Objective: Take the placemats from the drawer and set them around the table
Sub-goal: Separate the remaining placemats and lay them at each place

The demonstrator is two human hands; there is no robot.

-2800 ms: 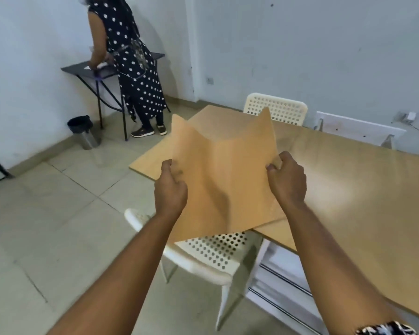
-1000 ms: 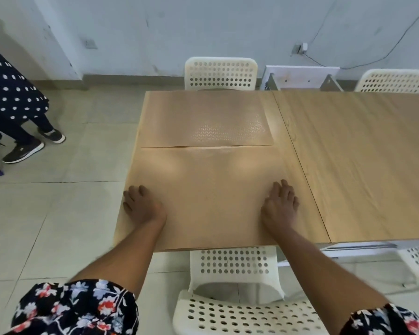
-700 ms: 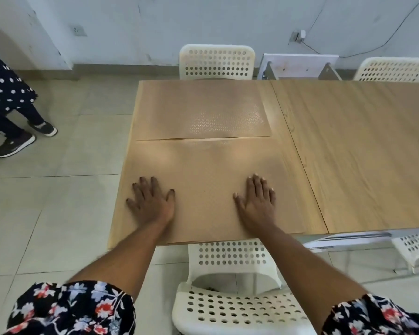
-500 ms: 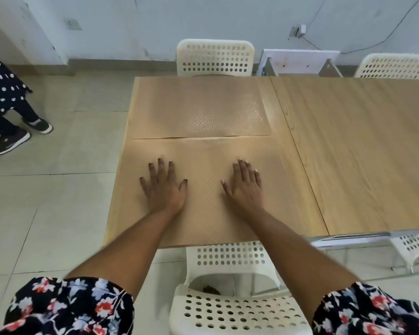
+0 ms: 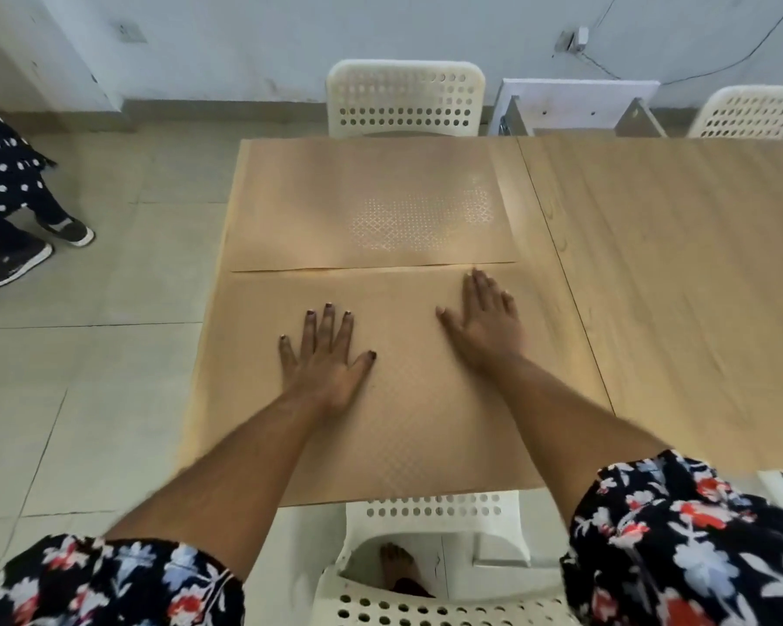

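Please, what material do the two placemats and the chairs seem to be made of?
Near placemat: thin tan sheet, probably vinyl or embossed paper; it lies flat under both hands, with a fine lattice texture. Far placemat: same look; the lattice glints, so slightly glossy. Chairs: likely moulded plastic, cream-white, matte, with rows of punched holes.

A plain dining or meeting room — bare white walls (image 5: 245, 33), pale floor tiles (image 5: 87, 354), and a long wooden table (image 5: 674, 273) ringed by white perforated plastic chairs (image 5: 405, 99). Behind the table a cable (image 5: 697, 70) runs along the wall from a socket (image 5: 575, 38) — nothing decorative anywhere near it.
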